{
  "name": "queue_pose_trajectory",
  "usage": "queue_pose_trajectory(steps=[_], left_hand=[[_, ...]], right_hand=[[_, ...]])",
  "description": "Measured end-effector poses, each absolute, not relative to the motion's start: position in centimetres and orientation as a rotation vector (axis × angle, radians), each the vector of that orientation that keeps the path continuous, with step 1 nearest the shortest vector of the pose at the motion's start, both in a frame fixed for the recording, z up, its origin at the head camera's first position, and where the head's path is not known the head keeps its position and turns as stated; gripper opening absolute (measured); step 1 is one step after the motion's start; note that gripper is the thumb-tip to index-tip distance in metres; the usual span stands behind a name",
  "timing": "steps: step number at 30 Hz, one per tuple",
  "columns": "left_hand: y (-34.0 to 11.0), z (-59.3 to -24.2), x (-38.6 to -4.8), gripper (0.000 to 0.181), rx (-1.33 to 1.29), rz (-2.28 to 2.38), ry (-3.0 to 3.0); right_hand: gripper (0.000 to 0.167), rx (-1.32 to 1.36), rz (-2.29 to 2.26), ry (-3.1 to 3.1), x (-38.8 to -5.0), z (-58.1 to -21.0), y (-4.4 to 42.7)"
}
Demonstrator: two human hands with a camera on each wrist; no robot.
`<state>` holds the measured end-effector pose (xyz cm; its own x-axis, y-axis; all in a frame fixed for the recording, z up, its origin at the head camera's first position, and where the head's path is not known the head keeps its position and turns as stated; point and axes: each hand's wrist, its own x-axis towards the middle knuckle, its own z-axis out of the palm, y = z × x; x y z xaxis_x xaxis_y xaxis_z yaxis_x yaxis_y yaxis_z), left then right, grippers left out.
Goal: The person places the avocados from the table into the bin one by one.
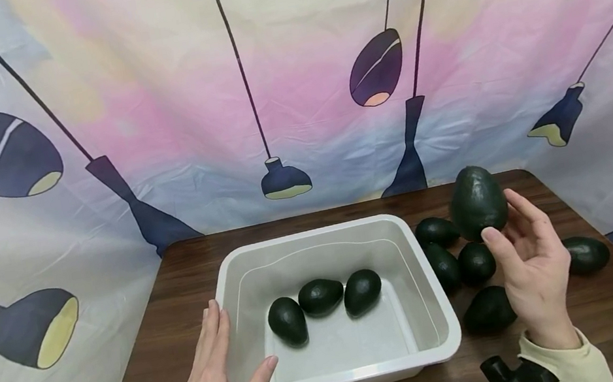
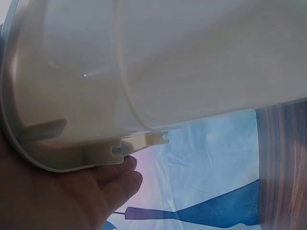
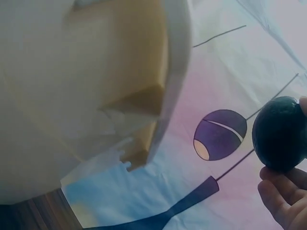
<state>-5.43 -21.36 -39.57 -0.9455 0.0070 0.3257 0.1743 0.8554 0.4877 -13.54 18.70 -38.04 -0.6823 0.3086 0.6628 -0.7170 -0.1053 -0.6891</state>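
Note:
A dark green avocado (image 1: 478,203) is held up above the table's right side, pinched between the thumb and fingers of my right hand (image 1: 533,263). The same avocado (image 3: 280,134) shows in the right wrist view, at the right edge. My left hand (image 1: 208,370) rests against the front left corner of a white plastic bin (image 1: 346,378), fingers fairly straight along its left side and thumb over the rim. From below, the left wrist view shows those fingers (image 2: 120,184) beside the bin's rim. Three avocados (image 1: 321,297) lie on the bin floor.
Several loose avocados (image 1: 476,263) lie on the brown wooden table (image 1: 149,373) just right of the bin. One more avocado (image 1: 586,254) sits farther right, partly behind my right hand. A cloth printed with lamps (image 1: 303,86) hangs behind the table.

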Motion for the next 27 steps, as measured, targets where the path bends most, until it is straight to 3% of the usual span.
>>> queue_pose_trajectory(steps=[19,27], left_hand=[[-21.4,-39.8,-5.6,0.097,-0.181,-0.761,-2.677],[-21.4,-39.7,-5.6,0.097,-0.165,-0.764,-2.69]], right_hand=[[0.06,0.552,1.728,-1.67,-13.2,-37.7,16.4],[0.058,0.539,1.511,-1.88,-11.5,-35.4,14.5]])
